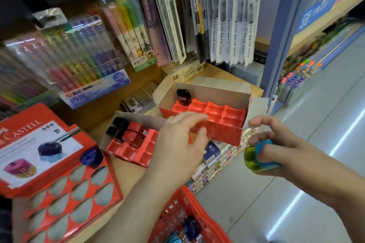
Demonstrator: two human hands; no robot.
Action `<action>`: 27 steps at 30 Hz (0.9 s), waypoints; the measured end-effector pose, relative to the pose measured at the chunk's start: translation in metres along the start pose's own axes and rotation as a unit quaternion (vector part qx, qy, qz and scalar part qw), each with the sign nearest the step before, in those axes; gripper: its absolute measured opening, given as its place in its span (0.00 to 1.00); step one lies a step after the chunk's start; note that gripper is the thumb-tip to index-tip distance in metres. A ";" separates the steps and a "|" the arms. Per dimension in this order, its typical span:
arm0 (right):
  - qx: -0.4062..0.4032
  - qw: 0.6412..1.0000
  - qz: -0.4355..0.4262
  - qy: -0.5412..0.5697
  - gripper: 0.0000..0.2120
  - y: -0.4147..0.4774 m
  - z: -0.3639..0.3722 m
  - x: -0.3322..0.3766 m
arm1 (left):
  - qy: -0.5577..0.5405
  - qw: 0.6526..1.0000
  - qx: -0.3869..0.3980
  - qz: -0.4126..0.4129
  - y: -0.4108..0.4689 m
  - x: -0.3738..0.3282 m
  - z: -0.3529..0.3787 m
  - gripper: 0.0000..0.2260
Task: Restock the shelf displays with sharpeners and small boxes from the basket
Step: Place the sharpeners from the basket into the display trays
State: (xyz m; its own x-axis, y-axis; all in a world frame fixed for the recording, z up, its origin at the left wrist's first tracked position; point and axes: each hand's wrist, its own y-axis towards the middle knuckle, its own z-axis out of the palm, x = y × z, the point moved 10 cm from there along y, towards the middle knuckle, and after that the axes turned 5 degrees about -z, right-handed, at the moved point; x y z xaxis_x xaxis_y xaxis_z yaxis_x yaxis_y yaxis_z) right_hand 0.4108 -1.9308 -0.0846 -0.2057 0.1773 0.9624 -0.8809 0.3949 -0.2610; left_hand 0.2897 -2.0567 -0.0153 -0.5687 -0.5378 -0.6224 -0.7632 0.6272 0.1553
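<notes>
My right hand grips a round green and blue sharpener beside the shelf's right end. My left hand hovers with relaxed fingers in front of a red display box whose tray holds one dark red sharpener. Left of it, a second red tray box holds several red and black sharpeners. A large red Faber-Castell display with oval holes carries one blue sharpener. The red basket at the bottom holds blue items.
Packs of markers and pens hang above the wooden shelf. Small boxes are stacked on the shelf front below. A blue upright ends the shelf; grey floor lies to the right.
</notes>
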 end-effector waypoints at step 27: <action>0.175 0.960 -0.144 -0.162 0.07 0.006 0.207 0.003 | -0.237 0.928 -0.120 -0.262 -0.131 0.140 -0.111 0.17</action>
State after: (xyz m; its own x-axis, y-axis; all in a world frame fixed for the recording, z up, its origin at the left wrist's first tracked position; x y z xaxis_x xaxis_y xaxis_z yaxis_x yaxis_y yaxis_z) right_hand 0.3169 -2.1145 -0.0679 -0.0044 -0.2059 0.9786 -0.9988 0.0487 0.0058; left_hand 0.2762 -2.2765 -0.0375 0.0550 -0.3898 -0.9193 -0.9756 0.1751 -0.1326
